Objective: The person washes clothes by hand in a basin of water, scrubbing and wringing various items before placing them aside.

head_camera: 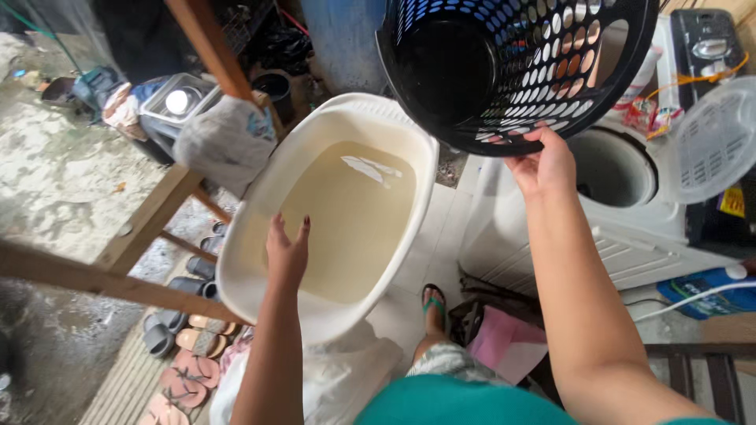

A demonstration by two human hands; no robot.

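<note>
Gripping the black laundry basket (504, 71) rim, right hand (543, 161); left hand (287, 252) open-fingered on white tub (315, 157).

left hand (287, 253) flat on white basin (260, 197) rim; right hand (542, 164) grips black basket (472, 75), seemingly empty.

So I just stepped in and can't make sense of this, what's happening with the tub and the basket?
A person stands over a white plastic tub holding murky, brownish water. Their left hand rests on the tub's near rim, fingers spread. Their right hand grips the rim of a black perforated laundry basket, held up tilted beside an open white washing machine. Sandals lie on the floor at the lower left.
</note>
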